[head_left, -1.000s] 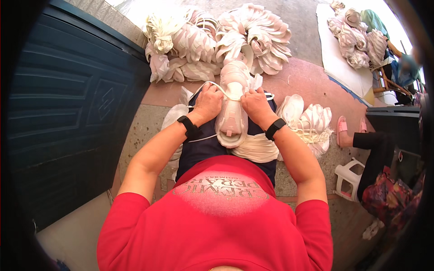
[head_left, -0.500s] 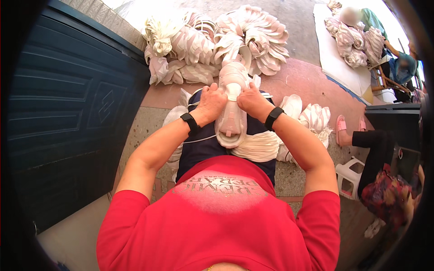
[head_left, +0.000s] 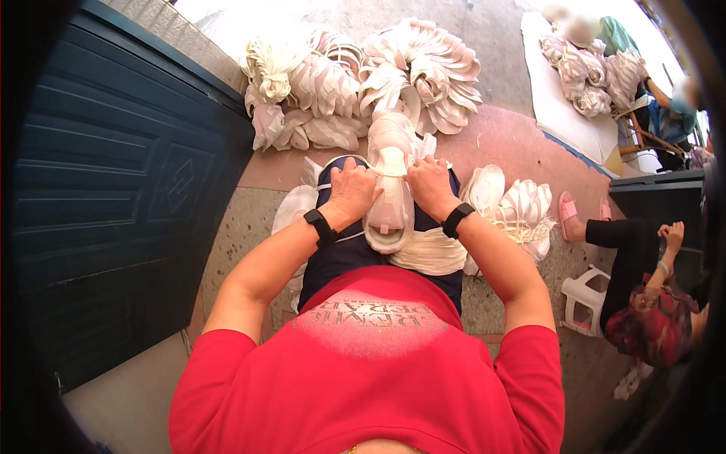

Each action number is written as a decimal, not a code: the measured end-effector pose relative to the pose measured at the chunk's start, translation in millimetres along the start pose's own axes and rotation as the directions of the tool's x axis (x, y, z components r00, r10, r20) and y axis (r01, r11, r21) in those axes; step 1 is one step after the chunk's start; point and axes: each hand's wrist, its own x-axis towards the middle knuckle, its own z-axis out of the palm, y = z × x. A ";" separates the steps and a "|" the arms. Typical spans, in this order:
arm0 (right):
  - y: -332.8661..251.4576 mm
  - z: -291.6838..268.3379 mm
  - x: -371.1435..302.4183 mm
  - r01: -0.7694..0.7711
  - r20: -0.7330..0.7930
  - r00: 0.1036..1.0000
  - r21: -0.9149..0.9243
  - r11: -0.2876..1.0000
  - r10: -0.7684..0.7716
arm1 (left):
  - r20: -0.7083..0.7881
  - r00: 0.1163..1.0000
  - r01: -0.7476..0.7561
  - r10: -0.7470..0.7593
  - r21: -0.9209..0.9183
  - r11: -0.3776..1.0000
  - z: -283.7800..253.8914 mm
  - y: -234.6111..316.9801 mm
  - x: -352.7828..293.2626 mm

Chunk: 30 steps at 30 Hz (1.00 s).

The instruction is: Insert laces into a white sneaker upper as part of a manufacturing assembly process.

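Speckled concrete floor (head_left: 227, 250) with a reddish strip beyond, bounded on the person's left by a dark blue panelled door (head_left: 113, 204); heaps of bundled white shoe uppers (head_left: 363, 83) lie ahead, and a smaller pile of white shoe parts (head_left: 514, 208) sits to the right. On the lap, over dark blue trousers (head_left: 340, 257), rests a pale cream unfinished shoe upper (head_left: 389, 204), toe end pointing toward the body, lying on more cream pieces. Left hand (head_left: 354, 193) and right hand (head_left: 429, 185), each wrist bearing a black band, press against the upper from either side near its far end. Fingers of both hands are curled together and closed onto the upper's edges; whether a cord or lace is pinched between them cannot be told. Judged from the grip, the step in hand is tightening or tying at the upper's opening; the next move calls for steady counter-pull from both hands while the piece stays seated on the lap. A seated person in dark clothing (head_left: 643, 265) works at the right margin
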 end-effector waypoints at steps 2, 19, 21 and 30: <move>-14.6 -11.5 -3.0 -0.020 0.010 1.000 -0.014 1.000 0.021 | 0.078 0.997 0.015 -0.019 0.045 0.999 -4.5 -1.0 0.8; 22.1 21.0 -7.9 0.273 -0.095 0.961 0.472 0.838 -0.260 | 0.353 0.931 0.010 0.095 -0.283 0.959 5.1 -22.9 5.6; 22.1 20.4 -10.3 0.279 -0.121 0.960 0.470 0.838 -0.252 | 0.311 0.947 0.016 0.080 -0.294 0.956 8.4 -22.6 3.7; 10.1 9.9 -11.5 0.314 -0.202 0.946 0.393 0.864 -0.253 | 0.217 0.975 0.035 0.054 -0.384 0.922 15.5 -28.8 7.1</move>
